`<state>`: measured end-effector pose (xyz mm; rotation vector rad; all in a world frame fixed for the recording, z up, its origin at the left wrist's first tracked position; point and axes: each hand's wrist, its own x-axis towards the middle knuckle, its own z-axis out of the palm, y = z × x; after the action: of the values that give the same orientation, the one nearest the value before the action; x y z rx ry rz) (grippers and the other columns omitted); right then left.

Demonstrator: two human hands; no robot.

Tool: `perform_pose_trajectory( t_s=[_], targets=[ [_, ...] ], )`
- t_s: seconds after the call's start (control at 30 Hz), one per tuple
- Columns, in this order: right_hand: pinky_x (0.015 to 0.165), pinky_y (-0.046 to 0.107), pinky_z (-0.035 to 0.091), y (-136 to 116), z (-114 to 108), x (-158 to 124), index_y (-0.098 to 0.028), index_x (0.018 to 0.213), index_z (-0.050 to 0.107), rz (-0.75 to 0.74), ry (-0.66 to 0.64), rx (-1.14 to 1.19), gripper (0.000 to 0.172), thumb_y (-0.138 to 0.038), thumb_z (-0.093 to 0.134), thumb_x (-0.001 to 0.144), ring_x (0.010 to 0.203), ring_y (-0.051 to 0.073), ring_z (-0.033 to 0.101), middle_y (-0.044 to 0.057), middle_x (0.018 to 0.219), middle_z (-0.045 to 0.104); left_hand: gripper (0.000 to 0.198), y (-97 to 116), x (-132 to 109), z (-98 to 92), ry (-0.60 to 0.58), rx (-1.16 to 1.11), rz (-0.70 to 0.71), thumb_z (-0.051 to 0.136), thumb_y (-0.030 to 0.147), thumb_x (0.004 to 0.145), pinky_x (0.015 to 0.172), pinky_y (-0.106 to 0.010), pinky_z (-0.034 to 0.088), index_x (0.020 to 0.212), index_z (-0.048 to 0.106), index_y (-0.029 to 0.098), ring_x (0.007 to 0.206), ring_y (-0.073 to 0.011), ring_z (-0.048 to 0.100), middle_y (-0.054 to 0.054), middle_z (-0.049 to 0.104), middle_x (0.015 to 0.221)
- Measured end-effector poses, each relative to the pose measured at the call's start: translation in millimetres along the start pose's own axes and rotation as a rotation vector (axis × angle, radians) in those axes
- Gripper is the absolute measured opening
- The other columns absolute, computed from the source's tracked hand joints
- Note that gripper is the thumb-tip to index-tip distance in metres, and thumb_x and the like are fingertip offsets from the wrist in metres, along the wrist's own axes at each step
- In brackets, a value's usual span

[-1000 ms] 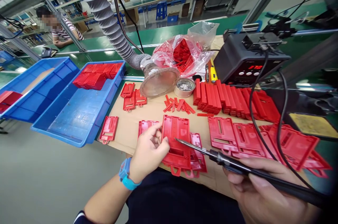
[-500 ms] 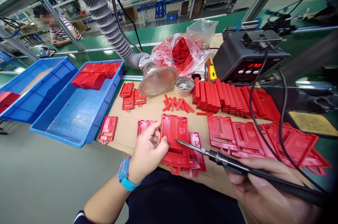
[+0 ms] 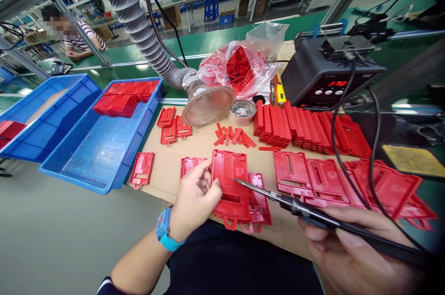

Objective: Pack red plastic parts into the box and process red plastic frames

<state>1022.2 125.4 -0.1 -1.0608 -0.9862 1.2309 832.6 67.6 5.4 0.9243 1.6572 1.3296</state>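
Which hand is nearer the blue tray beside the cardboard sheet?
Left hand, right of the blue tray, on a red plastic panel. Right hand, much farther right, holding a soldering iron.

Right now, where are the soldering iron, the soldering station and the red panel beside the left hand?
Soldering iron [image 3: 260, 189], head view, on its metal shaft.
Soldering station [image 3: 337, 83], head view, on its temperature display.
Red panel [image 3: 227, 169], head view, on its flat face.

The flat red plastic cover [image 3: 231, 193] is smooth and shiny. The thin steel soldering iron [image 3: 257, 188] gleams, and the brown cardboard sheet [image 3: 201, 146] looks dull.
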Motion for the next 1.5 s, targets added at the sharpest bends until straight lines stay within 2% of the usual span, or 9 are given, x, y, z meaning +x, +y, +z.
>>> perform_pose_trajectory(
  t_s=[0.17,0.37,1.1,1.27,1.5],
  targets=[
    [0.028,0.024,0.043,0.2,3.3,8.1,-0.022,0.064,0.064,-0.009,0.009,0.020,0.010,-0.021,0.068,0.054,0.033,0.018,0.054,0.000,0.045,0.059,0.040,-2.8,-5.8,3.6,-0.015,0.033,0.041,0.052,0.018,0.078,0.057,-0.019,0.041,0.118,0.052,0.015,0.059,-0.0065,0.044,0.004,0.041,0.070],
    [0.032,0.023,0.044,13.8,6.8,9.4,-0.020,0.072,0.064,-0.049,0.020,0.076,0.014,-0.022,0.069,0.059,0.036,0.017,0.056,0.000,0.046,0.059,0.042,-1.8,-11.3,5.5,-0.023,0.060,0.006,0.052,0.018,0.078,0.054,-0.018,0.040,0.119,0.049,0.011,0.056,-0.0060,0.043,0.004,0.041,0.068],
    [0.031,0.021,0.041,17.0,11.0,10.2,-0.020,0.073,0.063,-0.066,-0.013,0.058,0.011,-0.020,0.064,0.062,0.036,0.016,0.054,-0.001,0.045,0.059,0.041,-4.1,-10.5,3.1,-0.019,0.093,0.031,0.051,0.019,0.080,0.054,-0.018,0.041,0.120,0.051,0.014,0.057,-0.0071,0.045,0.003,0.042,0.069],
    [0.027,0.024,0.040,10.5,9.9,8.8,-0.020,0.068,0.064,-0.107,0.078,0.079,0.010,-0.022,0.066,0.058,0.032,0.016,0.052,-0.001,0.046,0.059,0.040,-7.1,-10.7,2.3,-0.017,0.113,0.059,0.050,0.020,0.081,0.055,-0.018,0.041,0.121,0.051,0.016,0.058,-0.0073,0.046,0.003,0.041,0.068],
    [0.026,0.024,0.043,10.3,9.6,4.1,-0.019,0.068,0.064,-0.137,0.107,0.017,0.010,-0.021,0.067,0.059,0.033,0.016,0.054,-0.001,0.049,0.060,0.041,-6.1,-11.1,4.0,-0.010,0.101,0.050,0.051,0.020,0.080,0.055,-0.018,0.041,0.121,0.050,0.015,0.058,-0.0072,0.046,0.003,0.042,0.069]
  ],
)
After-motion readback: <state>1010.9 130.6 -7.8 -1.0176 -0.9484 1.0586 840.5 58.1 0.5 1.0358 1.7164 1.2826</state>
